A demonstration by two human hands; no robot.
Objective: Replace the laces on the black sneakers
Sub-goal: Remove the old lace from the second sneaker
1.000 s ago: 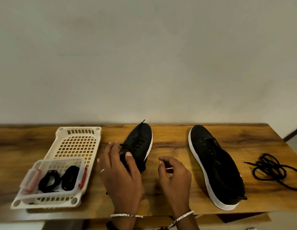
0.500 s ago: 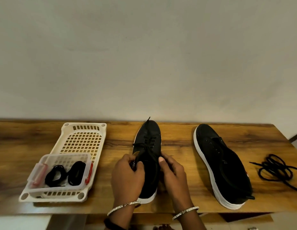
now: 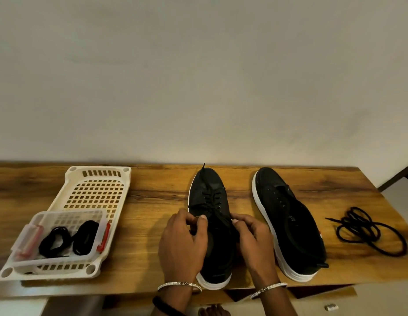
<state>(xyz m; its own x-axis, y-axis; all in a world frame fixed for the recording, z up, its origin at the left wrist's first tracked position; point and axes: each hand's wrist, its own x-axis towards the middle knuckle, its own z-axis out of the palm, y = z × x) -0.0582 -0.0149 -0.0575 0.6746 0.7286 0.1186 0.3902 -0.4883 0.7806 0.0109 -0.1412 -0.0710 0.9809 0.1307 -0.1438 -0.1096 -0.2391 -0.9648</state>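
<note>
left hand (image 3: 182, 244), right hand (image 3: 255, 240), lace (image 3: 212, 199) ends hidden

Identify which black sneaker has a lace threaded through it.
The middle sneaker, held by the left hand and right hand; the other sneaker has bare eyelets.

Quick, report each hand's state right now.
Left hand: closed, pinching the thin black lace of the middle white-soled black sneaker.
Right hand: closed, pinching that same lace.

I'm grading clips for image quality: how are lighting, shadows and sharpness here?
Head view: dim, warm, even light, no glare; the left hand throws a soft shadow leftward onto the table; reasonably sharp, though the black laces barely separate from the laced sneaker.
</note>
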